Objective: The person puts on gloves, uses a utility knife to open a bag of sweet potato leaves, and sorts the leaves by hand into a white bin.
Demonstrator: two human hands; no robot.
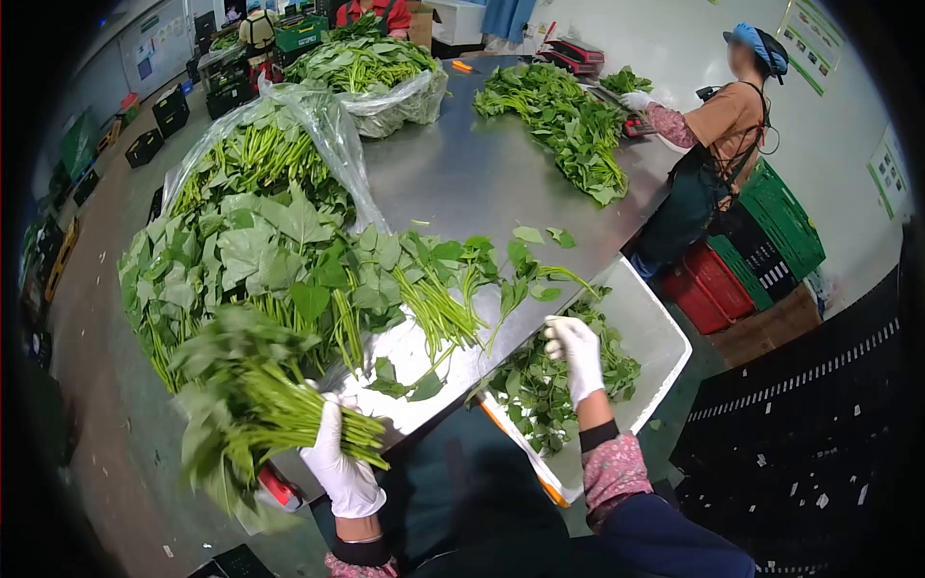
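Head view, lower left of the frame: a bunch of leafy greens (pixel 279 414) is clamped in the gloved left hand (pixel 339 467), its leaves blurred and its cut stems pointing right. It is held at the near edge of the metal desk (pixel 453 183). The gloved right hand (pixel 576 354), right of centre, is above a white bin (pixel 665 352) with loose leaves (pixel 540 390) in it; its fingers are curled together, and whether they grip anything cannot be told. Loose stems (pixel 438 313) lie on the desk between the hands. A large heap of greens (pixel 260 246) fills the left side, partly under clear plastic (pixel 337 144). Upper right, a person in a blue cap (pixel 737 125) stands by another pile of greens (pixel 564 120), with green crates (pixel 776 217) and a red crate (pixel 708 289) just behind.
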